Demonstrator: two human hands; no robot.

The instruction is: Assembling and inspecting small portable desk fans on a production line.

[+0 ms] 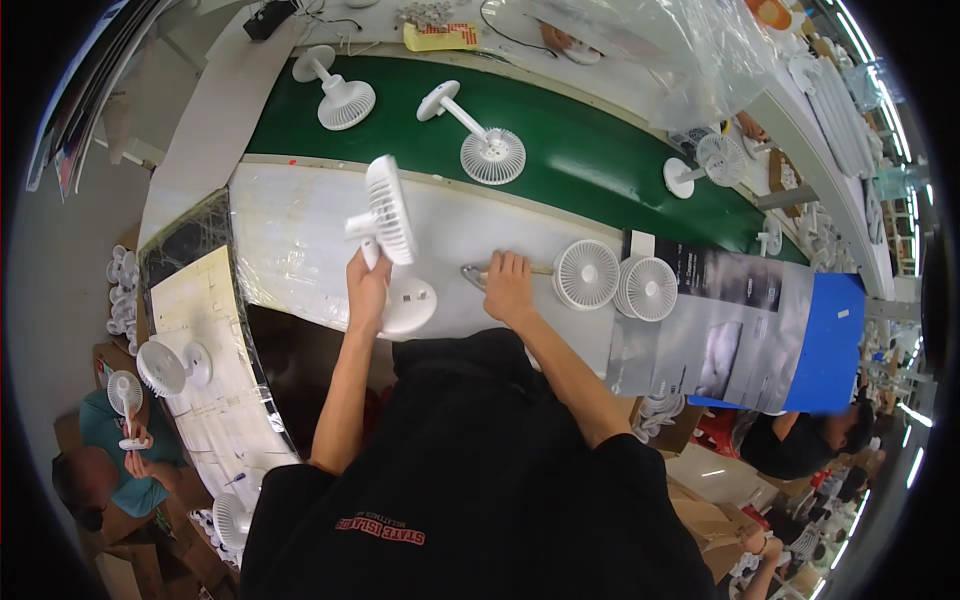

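My left hand (368, 285) grips the stem of a small white desk fan (390, 210), held upright above the white worktable (300, 250), with its round base (410, 305) just beside my wrist. My right hand (510, 285) lies closed over a slim tool (474, 274) that rests flat on the table, its grey looped end poking out to the left. Two white round fan grilles (587, 273) (650, 288) lie just to the right of that hand.
A green conveyor belt (590, 175) runs behind the table and carries three white fans (345, 100) (485, 150) (700, 165). Grey and blue sheets (830, 350) lie at the right. A seated person (125, 440) at lower left holds a fan; another person (800, 440) sits at lower right.
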